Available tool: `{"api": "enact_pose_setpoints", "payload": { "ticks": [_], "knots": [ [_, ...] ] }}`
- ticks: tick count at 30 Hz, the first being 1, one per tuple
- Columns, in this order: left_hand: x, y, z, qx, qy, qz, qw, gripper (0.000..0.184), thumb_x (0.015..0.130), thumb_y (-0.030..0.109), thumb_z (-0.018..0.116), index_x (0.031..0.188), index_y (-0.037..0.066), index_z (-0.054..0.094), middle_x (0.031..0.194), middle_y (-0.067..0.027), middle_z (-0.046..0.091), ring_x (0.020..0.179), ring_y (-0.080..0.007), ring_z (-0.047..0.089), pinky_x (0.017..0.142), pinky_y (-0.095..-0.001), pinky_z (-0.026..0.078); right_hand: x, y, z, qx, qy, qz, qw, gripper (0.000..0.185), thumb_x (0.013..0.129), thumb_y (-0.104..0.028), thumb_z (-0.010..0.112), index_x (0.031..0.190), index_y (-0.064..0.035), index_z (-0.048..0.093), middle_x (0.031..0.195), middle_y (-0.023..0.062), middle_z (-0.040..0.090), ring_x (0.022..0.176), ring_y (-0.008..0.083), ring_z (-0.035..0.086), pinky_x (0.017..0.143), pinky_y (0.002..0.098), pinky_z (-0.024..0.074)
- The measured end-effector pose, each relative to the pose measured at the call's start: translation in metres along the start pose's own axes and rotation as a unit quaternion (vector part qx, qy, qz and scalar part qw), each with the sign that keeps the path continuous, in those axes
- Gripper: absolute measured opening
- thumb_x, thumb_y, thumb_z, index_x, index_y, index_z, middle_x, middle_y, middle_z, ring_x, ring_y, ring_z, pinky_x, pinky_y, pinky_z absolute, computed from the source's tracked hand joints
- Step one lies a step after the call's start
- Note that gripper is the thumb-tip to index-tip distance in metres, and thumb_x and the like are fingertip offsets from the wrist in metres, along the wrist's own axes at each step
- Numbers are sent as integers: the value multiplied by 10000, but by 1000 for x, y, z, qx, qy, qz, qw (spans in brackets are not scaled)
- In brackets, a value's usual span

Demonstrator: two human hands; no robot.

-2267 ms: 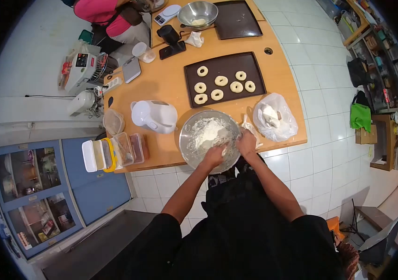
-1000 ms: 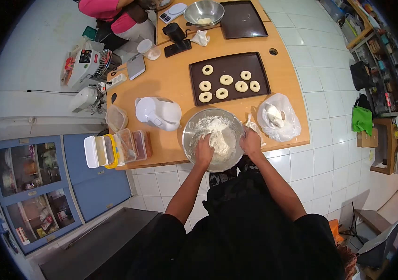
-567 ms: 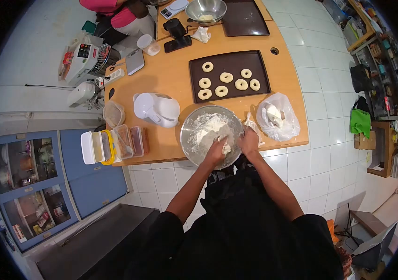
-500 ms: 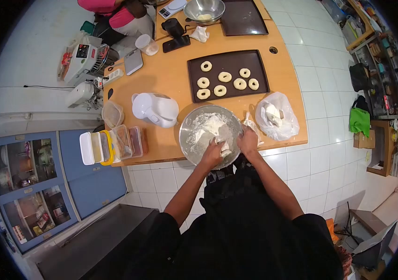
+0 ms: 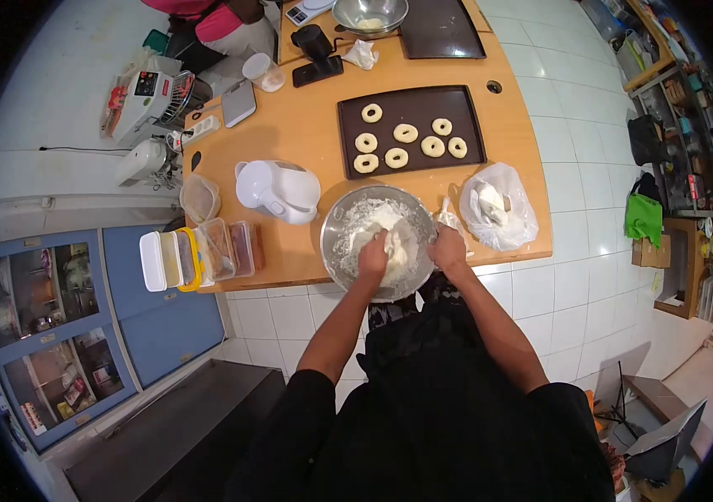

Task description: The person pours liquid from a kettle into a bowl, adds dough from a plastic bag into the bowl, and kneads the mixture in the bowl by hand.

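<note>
A metal mixing bowl [image 5: 333,265] sits at the table's near edge, streaked inside with white flour [image 5: 365,216]. My left hand [image 5: 373,255] is inside it, fingers curled against a lump of pale floury dough [image 5: 399,253]; the fingertips are partly hidden. My right hand [image 5: 447,248] grips the bowl's right rim. Just beyond that hand lies a crumpled whitish bag or cloth [image 5: 448,216]. Further right is a clear plastic bag [image 5: 520,227] with something white inside.
Behind the bowl, a dark baking tray [image 5: 413,94] carries several dough rings [image 5: 405,133]. To the left stand a white appliance [image 5: 279,191] and plastic containers [image 5: 218,251]. Further back are a kitchen scale [image 5: 238,103], a second metal bowl [image 5: 371,15] and a person in pink [image 5: 224,25].
My left hand has shifted slightly left and up inside the bowl, and the dough lump has moved beneath it. My right hand stays on the rim. The view has shifted slightly.
</note>
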State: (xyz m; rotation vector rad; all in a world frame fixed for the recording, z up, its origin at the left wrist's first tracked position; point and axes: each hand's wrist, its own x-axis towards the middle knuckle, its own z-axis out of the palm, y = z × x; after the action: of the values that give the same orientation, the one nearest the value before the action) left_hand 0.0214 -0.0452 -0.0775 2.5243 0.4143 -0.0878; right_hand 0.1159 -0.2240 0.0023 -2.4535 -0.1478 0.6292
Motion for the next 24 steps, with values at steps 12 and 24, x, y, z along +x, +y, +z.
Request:
{"api": "enact_pose_setpoints", "payload": {
  "ticks": [12,24],
  "knots": [
    [33,14,-47,23,-71,-9,997,721,708,83,662,1384,121,414,1362,-304,395,1221,-443,455,991,-477,427,-5,11,7,-9,25,-62,998,302,749,-126,600,1038,-35,614,851,244,659,827,423,641,763,507,505],
    [-11,18,3,-54,2,80,995,529,661,6,612,1186,69,603,1012,-246,640,915,-442,605,817,-476,503,-11,3,21,-58,132,-89,986,337,832,-160,565,1164,-101,567,869,190,670,712,400,648,650,505,508]
  ]
}}
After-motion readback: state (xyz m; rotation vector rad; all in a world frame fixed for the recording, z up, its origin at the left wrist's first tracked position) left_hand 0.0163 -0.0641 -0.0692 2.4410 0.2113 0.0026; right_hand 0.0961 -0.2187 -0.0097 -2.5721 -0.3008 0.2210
